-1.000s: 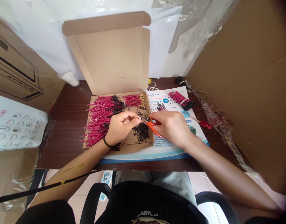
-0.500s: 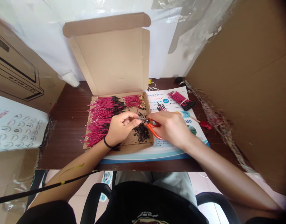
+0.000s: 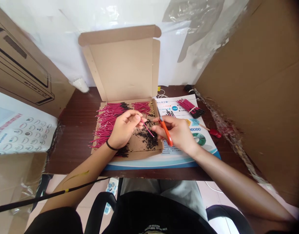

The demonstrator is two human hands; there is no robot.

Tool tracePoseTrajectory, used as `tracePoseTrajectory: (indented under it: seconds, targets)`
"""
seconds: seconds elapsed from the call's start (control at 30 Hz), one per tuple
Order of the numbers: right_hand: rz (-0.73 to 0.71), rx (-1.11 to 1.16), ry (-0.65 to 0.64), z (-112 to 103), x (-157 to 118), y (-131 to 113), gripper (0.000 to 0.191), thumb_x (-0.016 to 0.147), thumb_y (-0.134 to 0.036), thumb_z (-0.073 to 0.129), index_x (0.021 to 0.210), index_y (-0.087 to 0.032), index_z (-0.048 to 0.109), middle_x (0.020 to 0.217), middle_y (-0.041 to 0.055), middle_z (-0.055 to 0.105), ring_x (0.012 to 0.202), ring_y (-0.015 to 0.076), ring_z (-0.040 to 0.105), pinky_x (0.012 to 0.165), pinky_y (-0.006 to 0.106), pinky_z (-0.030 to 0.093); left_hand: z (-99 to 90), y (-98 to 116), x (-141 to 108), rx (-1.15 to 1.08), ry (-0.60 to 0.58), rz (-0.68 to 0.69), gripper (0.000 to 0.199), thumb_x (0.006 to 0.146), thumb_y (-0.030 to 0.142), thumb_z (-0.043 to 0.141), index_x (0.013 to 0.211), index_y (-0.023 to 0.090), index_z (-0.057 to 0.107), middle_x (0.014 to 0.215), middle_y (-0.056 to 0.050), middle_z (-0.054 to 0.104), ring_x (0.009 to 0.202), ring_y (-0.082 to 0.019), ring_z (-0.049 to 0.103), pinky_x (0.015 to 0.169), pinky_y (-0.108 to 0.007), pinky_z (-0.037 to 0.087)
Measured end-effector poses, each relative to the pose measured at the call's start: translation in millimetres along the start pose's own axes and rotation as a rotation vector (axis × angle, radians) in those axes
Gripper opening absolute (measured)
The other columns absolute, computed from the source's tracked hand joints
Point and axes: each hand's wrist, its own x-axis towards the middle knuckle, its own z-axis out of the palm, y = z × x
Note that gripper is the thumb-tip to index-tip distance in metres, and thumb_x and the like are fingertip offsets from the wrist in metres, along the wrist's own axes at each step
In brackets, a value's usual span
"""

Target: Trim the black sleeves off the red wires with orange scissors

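Left hand (image 3: 125, 128): fingers pinched together on one magenta wire (image 3: 147, 128), above the open cardboard box (image 3: 137, 155). Right hand (image 3: 180, 133): fingers curled around orange-handled snips (image 3: 167, 134). Risk: a slack pinch could lose the wire (thin, slippery-looking) among black scraps (image 3: 151, 142).

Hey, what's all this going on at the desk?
Someone is working with wires. Their left hand pinches a thin pink wire, while the right hand holds an orange-handled tool, its tip pointing away from that wire. Beneath them, an open cardboard box holds rows of similar wires and a scatter of black bits. A banded bundle lies on a printed sheet to the right.
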Motion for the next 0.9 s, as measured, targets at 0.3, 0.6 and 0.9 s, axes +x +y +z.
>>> tracePoseTrajectory:
  seconds: [0.3, 0.6, 0.9]
  targets:
    - [-0.049, 0.125, -0.143, -1, 2, -5, 0.038, 0.066, -0.031, 0.077, 0.098, -0.018, 0.059, 0.064, -0.0052, 0.061, 0.054, 0.0075, 0.051, 0.052, 0.023, 0.045, 2.3, -2, -1, -0.058, 0.012, -0.092, 0.029, 0.068, 0.040, 0.076, 0.081, 0.017, 0.065, 0.074, -0.002, 0.068, 0.063, -0.009, 0.062, 0.060, -0.023, 0.052]
    - [-0.090, 0.086, -0.133, -10, 3, -7, 0.036, 0.071, -0.030, 0.073, 0.102, -0.020, 0.059, 0.064, -0.0061, 0.060, 0.055, 0.0078, 0.051, 0.052, 0.023, 0.043, -8.5, -1, 6, 0.198, 0.047, 0.025, 0.031, 0.076, 0.046, 0.067, 0.066, 0.017, 0.065, 0.075, -0.004, 0.066, 0.052, -0.007, 0.048, 0.046, -0.022, 0.036]
    - [-0.063, 0.068, -0.162, -8, 3, -2, 0.050, 0.074, -0.023, 0.068, 0.119, -0.021, 0.047, 0.062, -0.0078, 0.058, 0.050, 0.0080, 0.049, 0.047, 0.022, 0.040, 0.3, -12, -5, 0.051, -0.199, 0.004, 0.030, 0.080, 0.043, 0.064, 0.101, 0.021, 0.070, 0.090, -0.008, 0.070, 0.054, -0.006, 0.048, 0.047, -0.022, 0.036]
